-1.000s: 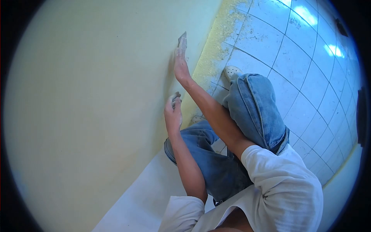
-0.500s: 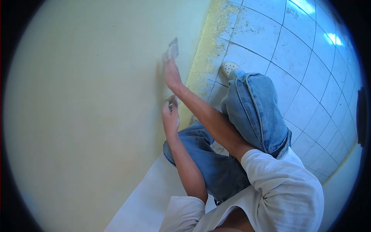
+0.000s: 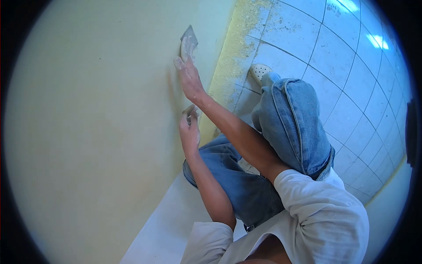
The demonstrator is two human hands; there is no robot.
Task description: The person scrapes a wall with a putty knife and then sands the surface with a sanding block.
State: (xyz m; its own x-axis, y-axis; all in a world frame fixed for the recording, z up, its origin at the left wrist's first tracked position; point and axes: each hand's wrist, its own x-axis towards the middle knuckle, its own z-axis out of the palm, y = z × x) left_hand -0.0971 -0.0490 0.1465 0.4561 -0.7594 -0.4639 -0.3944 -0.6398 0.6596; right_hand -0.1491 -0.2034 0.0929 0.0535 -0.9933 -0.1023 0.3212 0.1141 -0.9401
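My right hand, dusted with white, reaches along the pale yellow wall. Its fingers are stretched along a putty knife, pressing the diamond-shaped metal blade towards the wall, while the thumb stands out to the left. The putty knife's handle is hidden by the hand. Lower down, close to the right wrist, my left hand is closed around a second putty knife, seen nearly edge-on. Only a small grey part of that blade shows between its fingers.
Yellow crumbs and dust lie in a strip along the wall's foot. White floor tiles spread to the right. My bent knees in jeans and a pale clog are close beside my arms. A white surface lies below.
The view has shifted slightly, and both hands appear a little further left. My right hand is less blurred; its thumb now stands apart and the blade shows more fully. The left grip looks unchanged.
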